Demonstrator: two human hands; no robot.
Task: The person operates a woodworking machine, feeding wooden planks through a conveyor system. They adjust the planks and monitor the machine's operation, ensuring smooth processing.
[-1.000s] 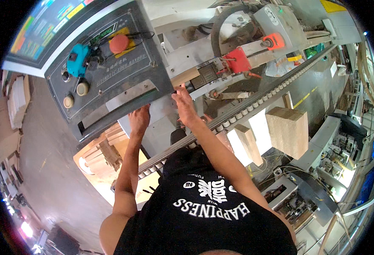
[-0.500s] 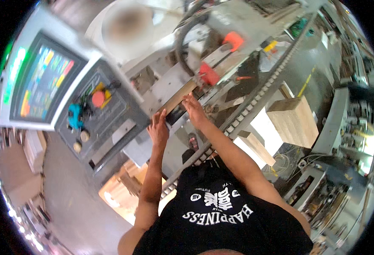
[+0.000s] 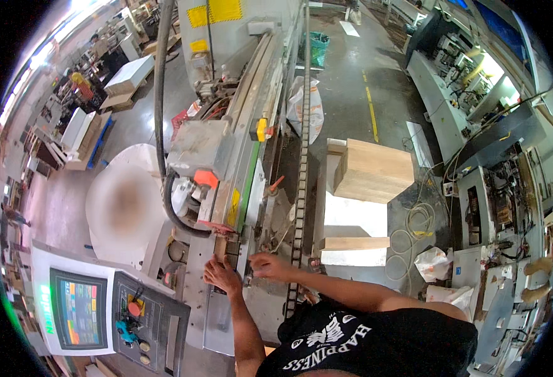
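My left hand (image 3: 222,275) and my right hand (image 3: 269,266) are side by side at the near end of a long grey woodworking machine (image 3: 226,163). Both press on a narrow wooden strip (image 3: 221,250) that runs under the machine's beam; most of it is hidden. The left hand's fingers are spread over the strip's end, and the right hand's fingers curl at its edge beside the feed chain (image 3: 300,188). My forearms come up from a black printed shirt at the bottom.
A control console with a coloured screen (image 3: 78,308) and buttons (image 3: 139,319) stands at lower left. A stack of wooden boards (image 3: 374,169) and a white panel (image 3: 352,220) sit right of the chain. A black hose (image 3: 160,94), a plastic bag (image 3: 304,103) and floor cables (image 3: 417,220) lie around.
The view has swung so the machine now runs away up the frame and the console sits lower left. Both hands have stayed together on the strip at the infeed.
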